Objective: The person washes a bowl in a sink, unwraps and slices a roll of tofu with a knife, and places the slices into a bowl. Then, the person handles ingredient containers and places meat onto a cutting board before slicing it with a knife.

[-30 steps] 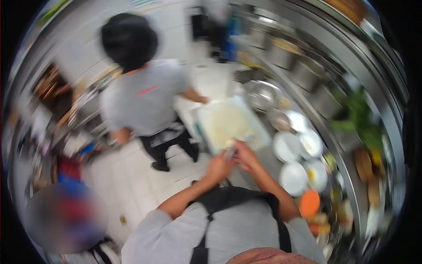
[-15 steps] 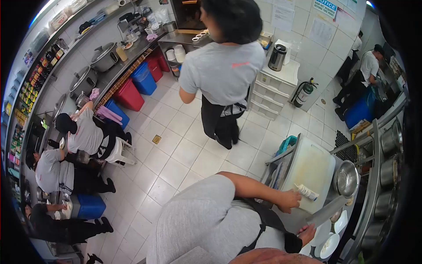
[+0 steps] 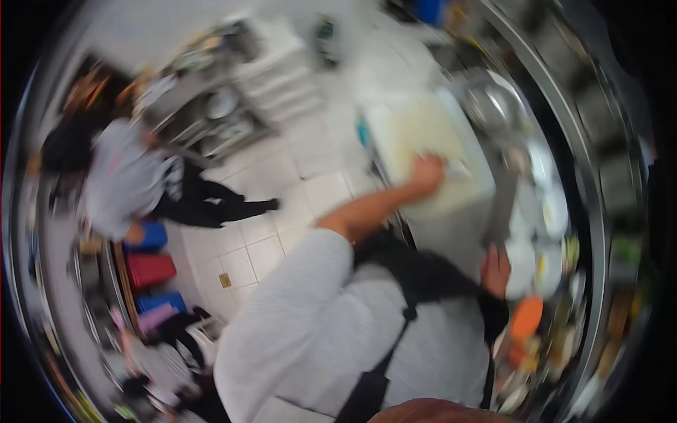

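Blurred by motion, my left hand (image 3: 427, 175) is closed over the cutting board (image 3: 462, 197), at the end of a small white item (image 3: 458, 168). My right hand (image 3: 496, 271) is closed low at the right of the counter, its grip partly hidden. From it a wide grey blade (image 3: 503, 206) points up between the board and the plates. A metal bowl (image 3: 486, 104) stands beyond the board's right edge.
White plates (image 3: 520, 268) and an orange item (image 3: 527, 319) lie to the right, below a shelf of pots. A co-worker (image 3: 127, 176) stands at the left; another person (image 3: 159, 366) is at lower left. A metal rack (image 3: 211, 127) and white drawers (image 3: 278, 77) stand at upper left.
The view has turned, moving the board up and left in the picture. The co-worker in grey has shifted to the left. My left hand stays by the white item, and the blade stays in my right.
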The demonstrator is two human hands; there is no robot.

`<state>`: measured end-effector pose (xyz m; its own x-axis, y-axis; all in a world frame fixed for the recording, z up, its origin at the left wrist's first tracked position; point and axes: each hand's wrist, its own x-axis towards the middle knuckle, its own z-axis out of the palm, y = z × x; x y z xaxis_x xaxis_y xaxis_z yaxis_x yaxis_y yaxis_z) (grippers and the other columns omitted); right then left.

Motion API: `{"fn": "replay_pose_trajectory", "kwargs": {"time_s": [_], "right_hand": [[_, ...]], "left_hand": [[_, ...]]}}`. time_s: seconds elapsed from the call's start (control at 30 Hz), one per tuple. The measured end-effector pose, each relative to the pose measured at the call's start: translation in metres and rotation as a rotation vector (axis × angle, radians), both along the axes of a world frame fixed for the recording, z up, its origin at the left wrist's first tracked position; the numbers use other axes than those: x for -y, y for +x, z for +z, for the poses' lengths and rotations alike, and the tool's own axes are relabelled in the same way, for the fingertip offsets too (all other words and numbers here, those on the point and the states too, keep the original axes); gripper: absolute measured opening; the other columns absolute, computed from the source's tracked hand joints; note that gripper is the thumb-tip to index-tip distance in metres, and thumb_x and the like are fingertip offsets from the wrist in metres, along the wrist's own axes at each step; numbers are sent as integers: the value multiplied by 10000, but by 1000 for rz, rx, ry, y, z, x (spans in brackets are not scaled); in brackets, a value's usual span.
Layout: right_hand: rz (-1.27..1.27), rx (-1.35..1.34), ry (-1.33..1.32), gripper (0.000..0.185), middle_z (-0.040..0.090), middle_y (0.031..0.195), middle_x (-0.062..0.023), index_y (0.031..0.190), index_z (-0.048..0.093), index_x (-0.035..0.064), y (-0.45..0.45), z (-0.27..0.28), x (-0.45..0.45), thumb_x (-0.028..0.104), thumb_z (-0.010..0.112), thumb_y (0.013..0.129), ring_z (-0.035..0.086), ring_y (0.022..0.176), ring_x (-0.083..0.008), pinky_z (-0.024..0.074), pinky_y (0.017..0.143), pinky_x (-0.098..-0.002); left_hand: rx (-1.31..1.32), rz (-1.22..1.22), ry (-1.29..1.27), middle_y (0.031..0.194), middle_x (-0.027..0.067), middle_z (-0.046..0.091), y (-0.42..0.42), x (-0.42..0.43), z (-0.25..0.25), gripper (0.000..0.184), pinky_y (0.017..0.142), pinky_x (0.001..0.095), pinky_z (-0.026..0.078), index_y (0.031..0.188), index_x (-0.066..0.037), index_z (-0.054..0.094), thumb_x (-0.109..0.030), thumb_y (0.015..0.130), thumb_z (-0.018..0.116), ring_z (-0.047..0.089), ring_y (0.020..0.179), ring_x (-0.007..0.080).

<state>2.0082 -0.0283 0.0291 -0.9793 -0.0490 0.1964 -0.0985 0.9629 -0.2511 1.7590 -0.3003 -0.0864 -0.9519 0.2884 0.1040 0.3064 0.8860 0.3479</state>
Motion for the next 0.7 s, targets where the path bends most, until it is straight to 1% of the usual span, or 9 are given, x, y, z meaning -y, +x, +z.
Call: {"fn": "replay_pose_trajectory", "kwargs": {"time_s": [0.03, 0.07, 0.1, 0.2, 0.27, 0.33, 0.43, 0.6, 0.7], "right_hand": [[94, -192, 109, 333, 674, 1124, -241, 1277, 627, 18, -5, 30, 18, 157, 697, 983, 658, 1021, -426, 532, 844, -493], [-202, 202, -434, 316, 693, 932, -209, 1220, 609, -19, -14, 64, 37, 235, 631, 1035, 692, 898, -367, 525, 771, -443], [-412, 396, -697, 352, 658, 783, -183, 1168, 590, -34, -25, 79, 48, 303, 568, 1067, 692, 776, -323, 510, 707, -411], [-344, 345, -669, 334, 666, 803, -201, 1212, 598, 3, -50, 88, 65, 299, 561, 1064, 690, 742, -347, 519, 707, -438], [-338, 353, -664, 326, 683, 819, -220, 1235, 598, 16, -50, 86, 76, 291, 556, 1064, 698, 754, -383, 527, 718, -468], [-215, 328, -407, 316, 704, 873, -261, 1258, 582, 21, -65, 71, 82, 262, 553, 1055, 688, 819, -467, 518, 764, -556], [-169, 375, -364, 285, 705, 913, -283, 1238, 579, 24, -89, 76, 102, 231, 549, 1043, 658, 882, -516, 489, 793, -616], [-123, 411, -273, 252, 709, 883, -272, 1220, 593, 45, -107, 71, 119, 211, 549, 1036, 676, 874, -491, 499, 787, -607], [-93, 414, -238, 256, 711, 879, -269, 1227, 594, 39, -101, 70, 121, 199, 552, 1031, 683, 869, -482, 508, 786, -603]], "left_hand": [[-34, -74, 9, 1261, 199, 659, 1, 14, 7, 459, 995, 647, 426, 1310, -54, 644, -206, 878, 614, 595, 1209, 391], [22, -119, 31, 1277, 184, 651, -2, 29, 21, 488, 957, 626, 457, 1319, -69, 645, -246, 865, 672, 606, 1188, 383], [-15, -129, 31, 1267, 167, 658, -1, 40, 30, 583, 935, 591, 480, 1366, -88, 622, -280, 831, 749, 612, 1173, 379], [42, -121, 107, 1241, 147, 662, -3, 56, 58, 823, 956, 543, 487, 1500, -104, 485, -273, 776, 838, 600, 1176, 376], [43, -156, 184, 1226, 137, 665, 5, 70, 59, 838, 949, 536, 473, 1507, -105, 465, -272, 775, 837, 591, 1171, 363], [48, -158, 269, 1211, 127, 668, 4, 74, 54, 852, 941, 530, 459, 1513, -106, 445, -272, 775, 837, 582, 1166, 349], [47, -173, 268, 1224, 122, 651, 3, 76, 57, 773, 946, 521, 445, 1448, -98, 499, -224, 763, 835, 571, 1158, 349], [38, -227, 259, 1184, 122, 616, 2, 77, 61, 579, 931, 503, 440, 1284, -119, 584, -187, 748, 791, 564, 1137, 359], [18, -227, 298, 1164, 123, 611, 3, 74, 54, 550, 929, 508, 447, 1274, -143, 592, -172, 752, 761, 571, 1140, 369]]}}
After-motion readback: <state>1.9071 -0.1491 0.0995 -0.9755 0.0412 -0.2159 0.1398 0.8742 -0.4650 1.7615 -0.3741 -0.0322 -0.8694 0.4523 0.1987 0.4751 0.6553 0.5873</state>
